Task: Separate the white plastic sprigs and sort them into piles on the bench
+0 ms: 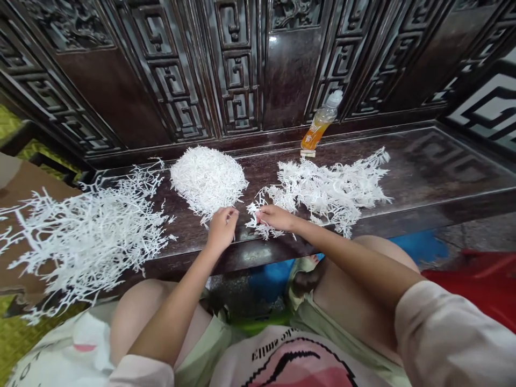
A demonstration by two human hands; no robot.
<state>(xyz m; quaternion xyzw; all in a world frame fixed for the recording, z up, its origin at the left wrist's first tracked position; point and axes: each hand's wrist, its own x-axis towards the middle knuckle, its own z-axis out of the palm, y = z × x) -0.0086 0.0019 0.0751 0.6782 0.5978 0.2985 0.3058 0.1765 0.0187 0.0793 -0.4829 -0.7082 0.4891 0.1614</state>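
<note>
My left hand (221, 231) rests at the lower edge of a dense, rounded heap of fine white branching sprigs (207, 180), its fingertips pinched together on a sprig end. My right hand (274, 217) lies a little to the right, with its fingers on a loose white branched piece (258, 220). That piece joins a wider spread of white coral-like branches (330, 191). A large white branching mass (86, 242) lies to the far left, partly over a brown cardboard sheet (32, 185).
The pieces lie on a dark polished carved wooden bench (423, 161) with a panelled, fretwork back. A plastic bottle of orange drink (320, 121) lies tilted against the back. My knees sit below the front edge, with a red cloth (475, 279) to the lower right.
</note>
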